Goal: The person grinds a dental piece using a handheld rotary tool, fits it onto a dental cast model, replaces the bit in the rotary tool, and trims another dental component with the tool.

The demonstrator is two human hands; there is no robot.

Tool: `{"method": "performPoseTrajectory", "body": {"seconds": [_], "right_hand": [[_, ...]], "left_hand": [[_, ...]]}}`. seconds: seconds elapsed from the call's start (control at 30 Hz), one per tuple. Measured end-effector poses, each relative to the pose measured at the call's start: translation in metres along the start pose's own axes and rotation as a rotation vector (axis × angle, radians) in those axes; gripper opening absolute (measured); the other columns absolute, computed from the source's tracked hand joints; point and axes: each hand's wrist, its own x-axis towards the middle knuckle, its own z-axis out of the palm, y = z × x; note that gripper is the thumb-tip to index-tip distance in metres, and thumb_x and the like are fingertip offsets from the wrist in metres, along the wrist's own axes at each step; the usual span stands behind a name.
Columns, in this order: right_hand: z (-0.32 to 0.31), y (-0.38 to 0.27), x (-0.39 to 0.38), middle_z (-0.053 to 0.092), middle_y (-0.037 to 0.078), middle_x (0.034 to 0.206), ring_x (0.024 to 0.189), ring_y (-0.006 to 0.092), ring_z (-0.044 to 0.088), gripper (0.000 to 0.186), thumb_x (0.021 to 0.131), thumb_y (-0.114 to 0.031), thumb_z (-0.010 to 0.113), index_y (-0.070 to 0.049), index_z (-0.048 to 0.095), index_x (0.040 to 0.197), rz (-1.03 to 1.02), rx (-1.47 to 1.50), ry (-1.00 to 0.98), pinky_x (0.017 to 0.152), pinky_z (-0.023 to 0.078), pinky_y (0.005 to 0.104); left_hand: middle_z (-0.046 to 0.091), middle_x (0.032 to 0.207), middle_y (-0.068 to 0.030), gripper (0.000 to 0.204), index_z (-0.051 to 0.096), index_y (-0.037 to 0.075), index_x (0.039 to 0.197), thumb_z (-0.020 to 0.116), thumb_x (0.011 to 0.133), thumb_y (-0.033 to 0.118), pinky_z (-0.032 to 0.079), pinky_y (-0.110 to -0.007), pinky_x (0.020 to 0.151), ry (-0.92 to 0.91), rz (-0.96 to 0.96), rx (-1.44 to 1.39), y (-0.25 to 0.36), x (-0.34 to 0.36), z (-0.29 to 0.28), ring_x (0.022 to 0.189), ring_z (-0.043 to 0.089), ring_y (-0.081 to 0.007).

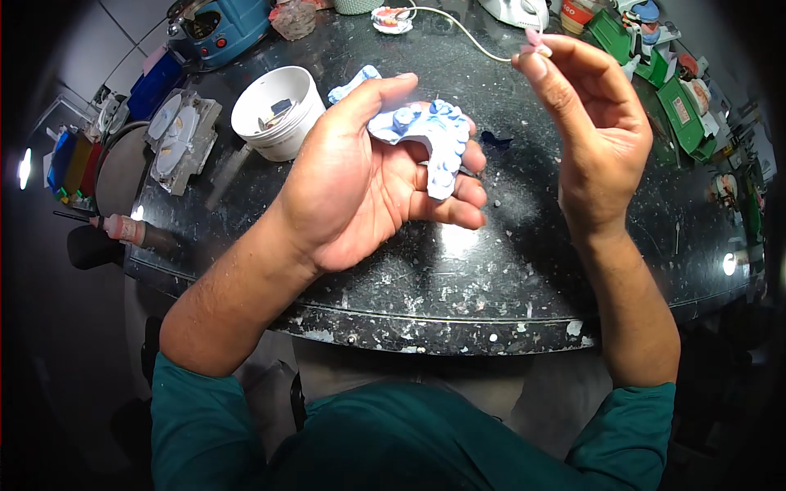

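My left hand [344,180] is palm up over the bench, with a light-blue plaster dental model [446,135] resting on its curled fingers. The horseshoe row of teeth faces up. Another light-blue plaster piece [354,84] shows behind the left thumb; whether it touches the hand I cannot tell. Raised at the upper right, my right hand [602,155] pinches a small pink piece [536,42] with a pale bit on it between thumb and forefinger. Its exact kind is too small to make out. The two hands are well apart.
A white tub [278,114] with small tools inside stands left of the model. Beyond it are a blue machine [217,37] and a pink-and-white dental model [391,20]. Green boxes [684,123] line the right side. Plaster-crusted plates [176,147] and a pinkish bottle [123,229] are at left.
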Motion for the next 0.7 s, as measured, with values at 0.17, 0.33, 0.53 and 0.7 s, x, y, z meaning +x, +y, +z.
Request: {"method": "performPoseTrajectory", "body": {"seconds": [0.17,0.33,0.53,0.7], "right_hand": [[0.0092,-0.0027,-0.0048,0.068,0.013,0.112,0.104,0.0171,0.065,0.026,0.091,-0.001,0.067,0.005,0.063,0.116,0.042,-0.035,-0.034,0.095,0.052,0.0288],[0.0096,-0.0074,-0.0059,0.068,0.013,0.113,0.104,0.0163,0.065,0.026,0.091,-0.002,0.067,0.005,0.063,0.116,0.037,-0.123,-0.117,0.094,0.051,0.028],[0.0082,-0.0038,-0.005,0.069,0.012,0.111,0.103,0.0147,0.064,0.022,0.091,-0.002,0.067,0.004,0.067,0.111,-0.025,-0.205,-0.168,0.092,0.05,0.0273],[0.0122,-0.0089,-0.0069,0.069,0.011,0.108,0.099,0.017,0.065,0.024,0.086,0.002,0.07,0.005,0.067,0.11,-0.127,-0.21,-0.284,0.09,0.049,0.0287]], "left_hand": [[0.059,0.093,-0.0199,0.056,0.054,-0.006,0.109,0.034,0.102,0.045,0.064,-0.035,0.057,-0.016,-0.063,-0.091,0.0052,-0.0015,0.0019,0.071,0.066,-0.0301],[0.059,0.092,-0.0209,0.057,0.054,-0.007,0.109,0.033,0.103,0.046,0.063,-0.03,0.052,-0.007,-0.079,-0.11,0.0069,-0.002,-0.0029,0.07,0.068,-0.0303],[0.06,0.094,-0.0235,0.059,0.054,-0.008,0.11,0.032,0.103,0.046,0.064,-0.03,0.053,0.003,-0.095,-0.139,0.007,0.0001,-0.0027,0.071,0.069,-0.0324],[0.065,0.093,-0.0217,0.061,0.057,-0.004,0.11,0.029,0.103,0.049,0.061,-0.03,0.049,0.072,-0.001,0.099,0.0016,-0.0021,0.0018,0.068,0.069,-0.0305]]}}
